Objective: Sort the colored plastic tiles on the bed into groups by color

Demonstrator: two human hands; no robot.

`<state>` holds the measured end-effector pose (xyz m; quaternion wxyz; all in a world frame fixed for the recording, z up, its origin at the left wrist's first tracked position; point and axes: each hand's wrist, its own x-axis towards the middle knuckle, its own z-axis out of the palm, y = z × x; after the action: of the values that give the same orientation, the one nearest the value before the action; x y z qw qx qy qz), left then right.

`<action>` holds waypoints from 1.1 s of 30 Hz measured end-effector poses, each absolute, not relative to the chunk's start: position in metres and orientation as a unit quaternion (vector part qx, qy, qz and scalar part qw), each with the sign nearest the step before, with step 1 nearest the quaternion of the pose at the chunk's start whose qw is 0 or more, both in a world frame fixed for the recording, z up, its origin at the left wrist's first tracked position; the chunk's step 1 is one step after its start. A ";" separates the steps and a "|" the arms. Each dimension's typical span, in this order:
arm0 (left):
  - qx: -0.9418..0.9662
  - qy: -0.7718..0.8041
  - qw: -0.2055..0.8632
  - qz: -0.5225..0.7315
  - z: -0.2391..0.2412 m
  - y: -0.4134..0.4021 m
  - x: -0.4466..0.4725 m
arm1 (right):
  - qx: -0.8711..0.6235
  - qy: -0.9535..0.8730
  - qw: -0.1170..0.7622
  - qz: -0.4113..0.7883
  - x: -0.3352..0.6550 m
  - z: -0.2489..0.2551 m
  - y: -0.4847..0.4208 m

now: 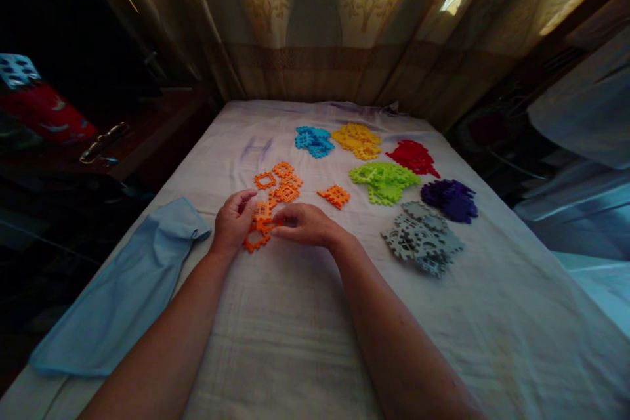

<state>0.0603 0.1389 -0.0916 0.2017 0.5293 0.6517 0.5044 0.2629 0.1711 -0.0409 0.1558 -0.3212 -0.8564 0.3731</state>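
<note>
Flat orange interlocking building pieces with notched edges lie in a loose group between my hands. My left hand (233,222) rests at the left side of this group, fingers curved and apart, its thumb against a windowed orange piece (262,210). From the right, my right hand (309,226) pinches an orange interlocking piece (268,226), partly hidden by the fingers. Just below it sits an orange ring-shaped piece (257,240). Beyond my hands are more orange pieces (286,192), and a separate orange piece (335,195) lies to the right.
Sorted piles stand further off: blue (314,142), yellow (357,140), red (413,157), lime green (384,180), dark purple (449,199) and grey (422,239). A light blue cloth (128,295) lies on the left of the sheet-covered table (285,341). A curtain (315,33) hangs behind.
</note>
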 end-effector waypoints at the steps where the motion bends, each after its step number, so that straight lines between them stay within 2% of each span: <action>1: 0.554 0.649 0.189 0.485 -0.092 0.139 0.060 | -0.324 -0.850 0.158 0.385 0.265 -0.041 0.172; 8: 0.670 0.619 0.113 0.395 -0.091 0.146 0.060 | -0.353 -0.819 0.135 0.431 0.275 -0.036 0.176; 10: 0.669 0.621 0.109 0.394 -0.091 0.146 0.060 | -0.374 -0.809 0.154 0.426 0.281 -0.038 0.180; 16: 0.627 0.637 0.129 0.429 -0.091 0.144 0.060 | -0.502 -0.788 0.240 0.262 0.317 -0.046 0.197; 23: 0.517 0.657 0.195 0.513 -0.087 0.139 0.062 | -0.556 -0.788 0.202 0.171 0.338 -0.045 0.202; 29: 0.497 0.661 0.202 0.525 -0.088 0.140 0.061 | -0.592 -0.779 0.148 0.145 0.337 -0.047 0.202; 33: 0.497 0.664 0.198 0.522 -0.090 0.141 0.061 | -0.576 -0.785 0.175 0.144 0.340 -0.048 0.205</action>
<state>0.0611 0.1409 -0.0902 0.1983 0.4965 0.6642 0.5224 0.3398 0.2050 -0.0483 0.1750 -0.5760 -0.7854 0.1440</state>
